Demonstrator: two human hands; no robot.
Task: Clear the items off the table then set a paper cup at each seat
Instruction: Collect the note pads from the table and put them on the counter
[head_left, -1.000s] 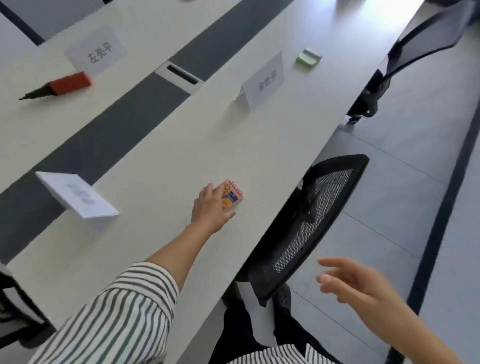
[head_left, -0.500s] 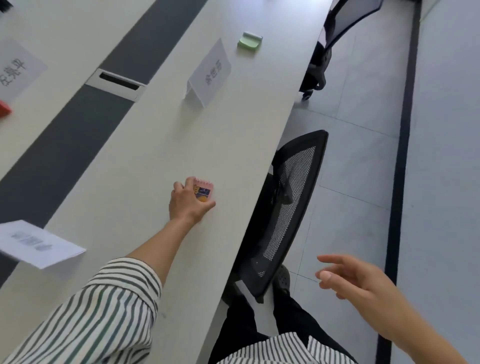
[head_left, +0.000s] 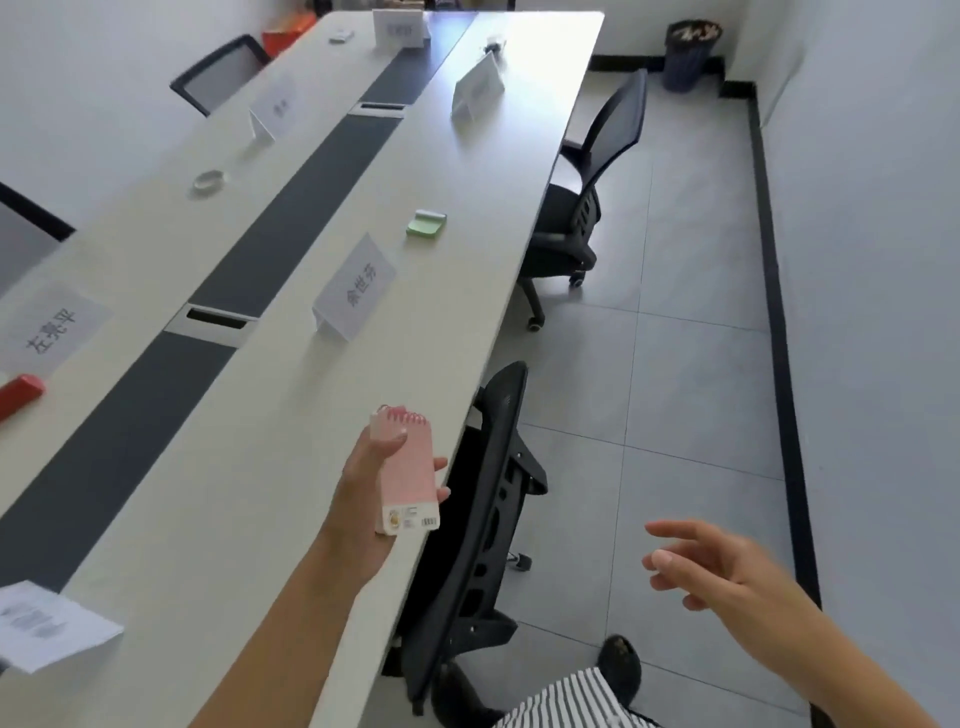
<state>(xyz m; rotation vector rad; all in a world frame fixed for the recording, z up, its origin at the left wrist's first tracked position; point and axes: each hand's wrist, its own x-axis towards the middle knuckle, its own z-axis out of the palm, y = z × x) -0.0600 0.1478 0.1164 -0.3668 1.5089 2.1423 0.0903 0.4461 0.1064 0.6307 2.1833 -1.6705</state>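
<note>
- Table's (head_left: 234, 493) right edge is bare between the notebook (head_left: 410, 462) in the left hand (head_left: 363, 499) and the name card (head_left: 353, 288).
- Green sticky pad (head_left: 426, 223) sits just past that card.
- Mesh chair (head_left: 498, 441) crowds the edge; floor (head_left: 701, 389) beyond it is open.

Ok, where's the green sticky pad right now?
In the head view, the green sticky pad lies flat on the table, just beyond the standing name card, toward the right edge beside the farther chair.

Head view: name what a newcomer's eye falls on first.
The pink spiral notepad stands out, gripped in the left hand above the edge of the long white table. Next, the right hand hangs open over the floor, and a green sticky pad lies farther up the table.
</note>
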